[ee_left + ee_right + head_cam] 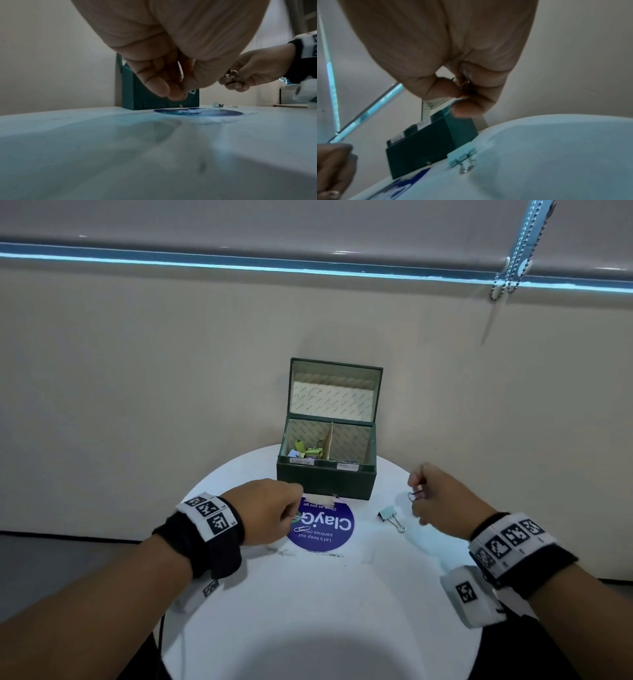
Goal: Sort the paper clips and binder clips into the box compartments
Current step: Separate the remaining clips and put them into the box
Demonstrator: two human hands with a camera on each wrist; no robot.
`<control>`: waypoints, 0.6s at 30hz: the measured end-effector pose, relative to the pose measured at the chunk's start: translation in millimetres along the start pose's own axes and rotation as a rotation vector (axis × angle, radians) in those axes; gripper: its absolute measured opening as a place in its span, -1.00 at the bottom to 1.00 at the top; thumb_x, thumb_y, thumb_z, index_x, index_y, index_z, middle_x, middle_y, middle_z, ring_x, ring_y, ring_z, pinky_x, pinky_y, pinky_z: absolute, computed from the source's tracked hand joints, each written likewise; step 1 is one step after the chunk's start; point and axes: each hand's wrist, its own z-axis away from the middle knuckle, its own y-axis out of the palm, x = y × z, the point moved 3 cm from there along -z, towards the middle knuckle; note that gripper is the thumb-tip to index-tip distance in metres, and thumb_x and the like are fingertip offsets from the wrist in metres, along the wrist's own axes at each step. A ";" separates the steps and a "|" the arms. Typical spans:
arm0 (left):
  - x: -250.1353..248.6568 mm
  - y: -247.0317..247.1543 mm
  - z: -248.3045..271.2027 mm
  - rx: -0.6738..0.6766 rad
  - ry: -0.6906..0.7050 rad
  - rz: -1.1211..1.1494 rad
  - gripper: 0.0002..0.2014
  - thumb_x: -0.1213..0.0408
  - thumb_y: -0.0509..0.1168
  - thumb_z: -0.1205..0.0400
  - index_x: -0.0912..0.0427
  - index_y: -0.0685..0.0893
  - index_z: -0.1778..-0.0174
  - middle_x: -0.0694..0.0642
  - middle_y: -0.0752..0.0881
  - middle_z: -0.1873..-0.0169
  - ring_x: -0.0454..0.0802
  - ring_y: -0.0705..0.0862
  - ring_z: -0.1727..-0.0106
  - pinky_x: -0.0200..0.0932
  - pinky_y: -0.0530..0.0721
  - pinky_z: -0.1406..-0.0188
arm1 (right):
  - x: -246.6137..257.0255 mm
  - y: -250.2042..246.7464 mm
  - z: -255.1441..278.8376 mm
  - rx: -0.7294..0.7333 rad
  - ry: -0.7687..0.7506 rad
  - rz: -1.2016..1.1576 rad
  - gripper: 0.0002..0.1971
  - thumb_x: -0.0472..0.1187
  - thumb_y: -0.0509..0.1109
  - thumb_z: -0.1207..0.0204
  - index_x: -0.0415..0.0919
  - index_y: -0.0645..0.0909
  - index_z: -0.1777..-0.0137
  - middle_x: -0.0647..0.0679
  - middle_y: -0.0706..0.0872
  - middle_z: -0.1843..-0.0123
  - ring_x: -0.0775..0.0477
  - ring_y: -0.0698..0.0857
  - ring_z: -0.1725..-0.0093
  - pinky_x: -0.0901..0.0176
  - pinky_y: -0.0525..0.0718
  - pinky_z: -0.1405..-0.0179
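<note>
Right of frame centre, our right hand (435,498) pinches a clip, left hand (270,508) another; mint binder clip (387,515) looks light, stiff — grab its body.

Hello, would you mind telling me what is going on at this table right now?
A person is sorting clips into an open green box on a round white table. The right hand pinches a small wire clip above the table, right of the box. The left hand reaches down over the blue sticker, where a paper clip lies. A pale blue binder clip still lies on the table. The left compartment already holds several clips; what the right compartment holds cannot be seen.
</note>
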 end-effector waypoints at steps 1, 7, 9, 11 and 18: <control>0.1 -0.4 -0.2 0.008 0.003 0.021 -0.90 0.26 0.20 -0.62 -0.07 0.50 0.12 -0.11 0.62 0.24 -0.09 0.58 0.21 -0.20 0.55 0.27 | -3.4 -1.4 -6.7 -0.006 0.038 0.053 -0.77 -0.44 0.32 -0.46 -0.09 0.48 0.02 -0.04 0.59 0.15 -0.04 0.60 0.31 -0.04 0.68 0.21; 0.6 1.5 -4.6 0.108 0.040 0.008 -0.78 0.16 0.18 -0.75 -0.08 0.75 -0.12 -0.11 0.55 -0.05 -0.13 0.59 -0.15 -0.18 0.69 -0.03 | 5.1 23.1 -20.4 0.192 0.137 0.517 -0.47 0.28 0.47 -0.44 0.02 0.47 -0.25 0.07 0.63 -0.04 -0.03 0.62 -0.05 0.08 0.58 -0.04; -1.5 1.8 -6.6 0.103 0.053 -0.028 -0.75 0.12 0.18 -0.74 -0.07 0.76 -0.18 -0.13 0.58 -0.07 -0.11 0.61 -0.14 -0.18 0.66 -0.05 | 12.3 30.5 -20.8 0.223 0.142 0.575 -0.42 0.39 0.42 -0.42 -0.01 0.47 -0.24 0.12 0.67 0.05 -0.01 0.64 -0.04 0.08 0.58 -0.01; -3.3 2.3 -8.0 0.114 0.060 -0.084 -0.73 0.00 0.22 -0.71 -0.10 0.73 -0.25 -0.15 0.59 -0.09 -0.12 0.61 -0.13 -0.19 0.64 -0.07 | 18.1 34.3 -20.5 0.220 0.113 0.624 -0.50 0.33 0.41 -0.46 -0.05 0.53 -0.15 0.09 0.72 0.09 -0.02 0.67 -0.01 0.09 0.62 0.04; -5.4 6.3 -11.6 0.153 0.112 -0.181 -0.79 -0.02 0.29 -0.67 -0.07 0.78 -0.06 -0.14 0.64 -0.04 -0.11 0.63 -0.05 -0.13 0.68 -0.02 | 31.7 37.2 -10.9 0.266 0.013 0.552 -0.69 0.19 0.48 -0.40 0.01 0.62 0.01 0.15 0.67 0.14 0.13 0.63 0.11 0.19 0.59 0.17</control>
